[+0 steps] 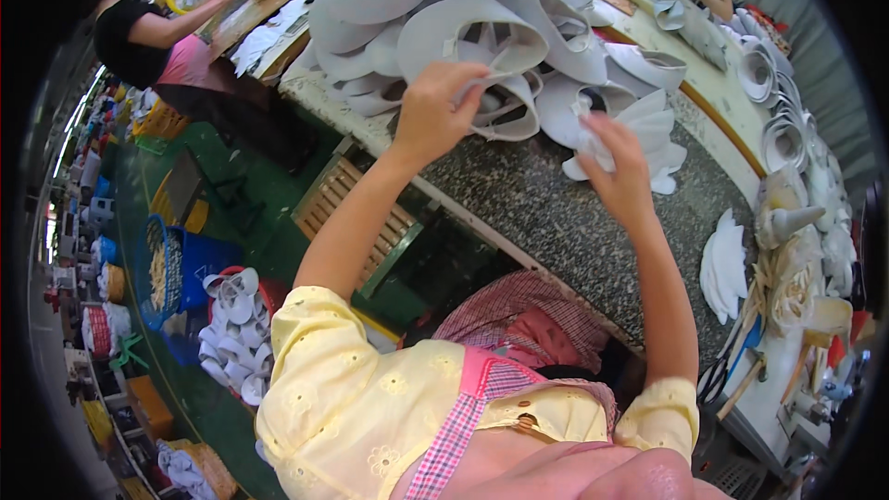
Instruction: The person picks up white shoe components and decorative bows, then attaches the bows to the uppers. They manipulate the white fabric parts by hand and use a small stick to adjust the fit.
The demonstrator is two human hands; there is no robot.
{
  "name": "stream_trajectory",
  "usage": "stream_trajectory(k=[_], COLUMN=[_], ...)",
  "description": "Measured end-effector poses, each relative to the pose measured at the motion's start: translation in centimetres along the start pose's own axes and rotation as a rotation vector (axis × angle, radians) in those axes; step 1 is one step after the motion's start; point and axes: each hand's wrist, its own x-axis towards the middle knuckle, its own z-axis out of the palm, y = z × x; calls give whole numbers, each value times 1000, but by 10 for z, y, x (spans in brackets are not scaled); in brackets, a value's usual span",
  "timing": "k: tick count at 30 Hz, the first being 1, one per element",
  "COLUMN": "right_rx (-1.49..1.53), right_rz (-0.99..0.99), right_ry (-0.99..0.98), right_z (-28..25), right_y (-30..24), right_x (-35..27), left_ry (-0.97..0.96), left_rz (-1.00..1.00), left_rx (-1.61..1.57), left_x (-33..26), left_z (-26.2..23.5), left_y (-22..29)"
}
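Note:
My left hand (433,116) pinches the near edge of a pale grey shoe upper (519,125) at the front of a heap. That piece is curved, with a large opening. Above my fingers lies another shoe upper (435,37), resting on the heap. My right hand (619,171) is over a fanned stack of thin white flat pieces (659,143), its thumb and fingertips apart and touching their left side. White material shows between thumb and fingers; whether any piece is lifted I cannot tell.
Under the heap is a speckled dark tabletop (519,185). More white pieces (722,264) lie to the right, near scissors (713,378) and bagged parts. A slatted wooden stool (356,218), a blue bin (199,264) and a basin of grey parts stand left. Two people work opposite.

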Motion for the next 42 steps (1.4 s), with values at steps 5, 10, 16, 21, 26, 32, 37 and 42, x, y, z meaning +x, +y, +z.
stream_trajectory(k=[5, 10, 16, 21, 26, 32, 37, 42], right_rx=[-101, -120, 1270, -316, -530, -358, -619, -683], right_rz=[-56, 140, 163, 519, 512, 482, 745, 696], right_ry=[231, 28, 435, 139, -28, 403, 347, 111], right_z=[54, 28, -205, -120, -51, -119, -188, -186], right_y=[70, 157, 155, 45, 38, 39, 151, 163], right_x=[112, 128, 45, -42, -103, -128, -188, -177], left_ry=[-221, -295, -325, -168, -460, -145, -560, -1088], left_rz=[144, 162, 181, 277, -21, 107, 444, 703], left_rx=[303, 499, 495, 558, 715, -86, -225, -172], left_x=[24, 29, 40, 32, 23, 4, -63, -44], left_z=[66, 81, 92, 73, 79, 96, 197, 181], left_y=[0, -31, 0, 47, 58, 135, 181, 149])
